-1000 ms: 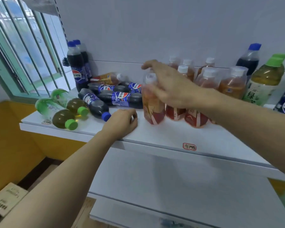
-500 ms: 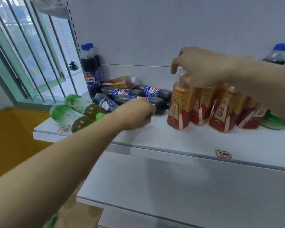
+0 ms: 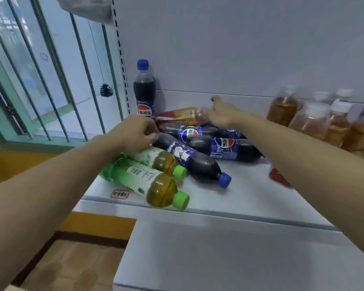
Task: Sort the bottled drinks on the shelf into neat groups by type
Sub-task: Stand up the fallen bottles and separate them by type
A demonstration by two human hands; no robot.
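Roughly half done: amber tea group (image 3: 323, 120) upright at right of shelf (image 3: 250, 198). Colas (image 3: 225, 147), green teas (image 3: 153, 185), one amber bottle (image 3: 182, 116) lie jumbled left. Right hand (image 3: 223, 114) spread, reaching amber bottle; left hand (image 3: 135, 133) curled, grip unclear.

On the white shelf (image 3: 246, 185), toward its left end, two green-capped tea bottles (image 3: 151, 185) lie on their sides near the front edge. Behind them lie three cola bottles (image 3: 198, 162), and one cola bottle (image 3: 144, 91) stands upright at the back left corner. The left hand (image 3: 135, 133), fingers curled, hovers over the lying colas. The right hand (image 3: 223, 114) reaches, fingers spread, to a lying amber bottle (image 3: 181, 116) by the back wall. Upright amber bottles (image 3: 321, 120) cluster blurred at the right.
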